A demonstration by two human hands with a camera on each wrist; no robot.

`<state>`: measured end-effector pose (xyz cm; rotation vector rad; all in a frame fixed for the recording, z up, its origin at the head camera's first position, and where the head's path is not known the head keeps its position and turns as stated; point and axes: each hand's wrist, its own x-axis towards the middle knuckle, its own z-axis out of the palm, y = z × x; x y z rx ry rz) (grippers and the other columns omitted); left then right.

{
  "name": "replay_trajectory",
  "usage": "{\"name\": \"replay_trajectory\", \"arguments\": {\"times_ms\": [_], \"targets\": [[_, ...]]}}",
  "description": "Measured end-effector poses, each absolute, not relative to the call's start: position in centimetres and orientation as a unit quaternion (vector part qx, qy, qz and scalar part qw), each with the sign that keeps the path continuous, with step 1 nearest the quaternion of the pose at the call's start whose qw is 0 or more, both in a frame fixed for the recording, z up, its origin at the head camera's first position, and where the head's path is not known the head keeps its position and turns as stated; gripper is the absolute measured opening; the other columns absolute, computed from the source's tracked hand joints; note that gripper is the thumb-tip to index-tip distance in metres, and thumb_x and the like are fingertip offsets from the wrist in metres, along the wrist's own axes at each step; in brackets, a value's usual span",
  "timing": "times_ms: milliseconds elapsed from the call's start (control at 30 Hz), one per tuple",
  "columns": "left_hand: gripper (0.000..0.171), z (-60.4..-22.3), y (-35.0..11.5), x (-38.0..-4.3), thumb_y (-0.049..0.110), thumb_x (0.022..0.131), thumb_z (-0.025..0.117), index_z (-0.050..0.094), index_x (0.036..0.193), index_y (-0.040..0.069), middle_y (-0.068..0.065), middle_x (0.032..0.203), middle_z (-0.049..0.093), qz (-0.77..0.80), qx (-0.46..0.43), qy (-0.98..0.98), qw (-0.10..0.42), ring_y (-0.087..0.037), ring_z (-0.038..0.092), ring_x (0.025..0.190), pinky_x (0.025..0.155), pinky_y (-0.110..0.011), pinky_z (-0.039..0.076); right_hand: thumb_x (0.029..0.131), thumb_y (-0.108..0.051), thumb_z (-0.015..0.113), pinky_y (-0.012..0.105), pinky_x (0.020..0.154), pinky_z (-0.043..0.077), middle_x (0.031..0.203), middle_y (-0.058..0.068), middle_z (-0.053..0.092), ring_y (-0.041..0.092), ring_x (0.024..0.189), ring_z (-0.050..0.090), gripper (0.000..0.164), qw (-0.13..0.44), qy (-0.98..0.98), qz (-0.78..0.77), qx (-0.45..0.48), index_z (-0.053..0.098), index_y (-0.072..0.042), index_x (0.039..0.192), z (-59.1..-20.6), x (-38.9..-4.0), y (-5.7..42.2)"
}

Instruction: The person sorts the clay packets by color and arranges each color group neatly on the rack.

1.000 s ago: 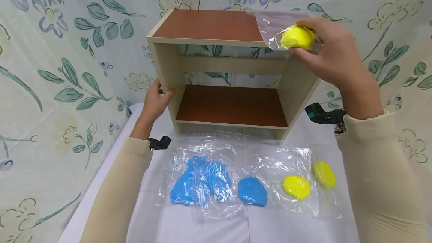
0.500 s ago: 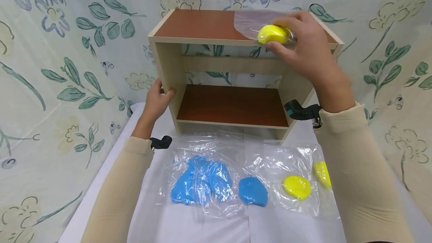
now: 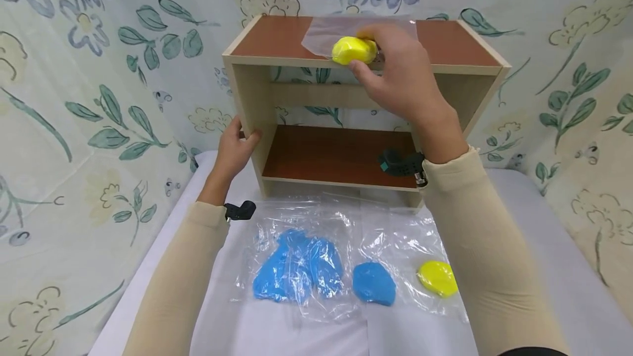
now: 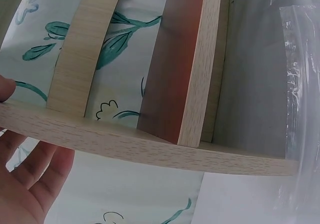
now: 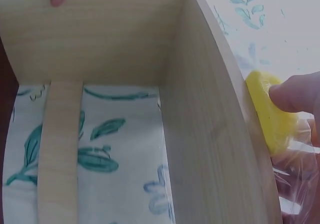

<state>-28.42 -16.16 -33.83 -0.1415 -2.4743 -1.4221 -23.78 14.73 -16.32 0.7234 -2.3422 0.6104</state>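
Observation:
A small wooden shelf unit point(image 3: 282, 37) with reddish-brown boards stands on the white-covered table. My left hand point(image 3: 233, 147) grips its left side panel. In the left wrist view, the thumb is on the inner side and the fingers point(image 4: 55, 169) lie outside. My right hand point(image 3: 403, 81) pinches a smooth yellow clay-like lump point(image 3: 352, 50) in a clear plastic bag, at the front edge of the top board. The bag's loose part point(image 3: 321, 34) spreads over that board. From the right wrist view, the lump point(image 5: 270, 116) appears against the top board's edge, with the thumb on it.
Before the shelf lie clear bags with blue lumps point(image 3: 292, 268), another blue lump point(image 3: 374, 283) and a yellow lump point(image 3: 437, 278), partly behind the right sleeve. The lower board point(image 3: 336, 153) faces forward. Floral cloth point(image 3: 148, 70) hangs behind and at the sides.
My right hand has moved left along the shelf's top with the bagged yellow lump. Its sleeve now hides the yellow lump at the far right of the table. My left hand keeps its grip.

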Motion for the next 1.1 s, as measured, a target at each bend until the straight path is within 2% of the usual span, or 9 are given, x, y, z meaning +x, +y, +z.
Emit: {"name": "replay_trajectory", "arguments": {"times_ms": [233, 533, 700, 900, 1100], "targets": [[0.059, -34.0, -16.0, -28.4, 0.035, 0.097, 0.056, 0.036, 0.151, 0.025, -0.007, 0.152, 0.046, -0.498, -0.056, -0.853, 0.144, -0.032, 0.052, 0.13, 0.101, -0.055, 0.051, 0.098, -0.023, 0.06, 0.037, 0.102, 0.048, 0.132, 0.013, 0.061, 0.026, 0.114, 0.056, 0.041, 0.279, -0.888, 0.223, 0.289, 0.056, -0.003, 0.134, -15.9, -24.1, 12.0], [0.06, -34.3, -16.1, -28.4, 0.038, 0.097, 0.056, 0.034, 0.152, 0.028, -0.006, 0.154, 0.043, -0.503, -0.042, -0.853, 0.135, -0.031, 0.05, 0.133, 0.103, -0.055, 0.049, 0.099, -0.027, 0.059, 0.032, 0.092, 0.045, 0.126, 0.013, 0.061, 0.024, 0.102, 0.052, 0.043, 0.244, -0.892, 0.231, 0.301, 0.05, -0.003, 0.135, -15.7, -24.6, 8.3], [0.058, -34.2, -16.0, -28.4, 0.036, 0.098, 0.055, 0.034, 0.152, 0.028, -0.006, 0.154, 0.044, -0.501, -0.041, -0.853, 0.141, -0.032, 0.051, 0.132, 0.103, -0.055, 0.049, 0.099, -0.028, 0.059, 0.032, 0.101, 0.045, 0.134, 0.01, 0.059, 0.024, 0.116, 0.051, 0.042, 0.252, -0.89, 0.217, 0.313, 0.053, -0.005, 0.134, -15.7, -25.3, 6.3], [0.058, -34.3, -15.9, -28.5, 0.036, 0.099, 0.054, 0.034, 0.152, 0.027, -0.006, 0.154, 0.044, -0.497, -0.037, -0.856, 0.14, -0.032, 0.052, 0.131, 0.102, -0.055, 0.05, 0.099, -0.03, 0.058, 0.033, 0.114, 0.038, 0.14, 0.008, 0.057, 0.025, 0.131, 0.05, 0.042, 0.287, -0.886, 0.193, 0.308, 0.056, -0.01, 0.136, -16.1, -26.0, 4.4], [0.058, -34.3, -15.9, -28.6, 0.035, 0.099, 0.054, 0.033, 0.153, 0.029, -0.004, 0.156, 0.042, -0.495, -0.028, -0.857, 0.14, -0.032, 0.051, 0.133, 0.102, -0.055, 0.05, 0.101, -0.034, 0.055, 0.038, 0.112, 0.039, 0.141, -0.002, 0.06, 0.023, 0.131, 0.051, 0.042, 0.278, -0.897, 0.177, 0.295, 0.056, -0.02, 0.14, -16.0, -26.0, 2.9]]}}
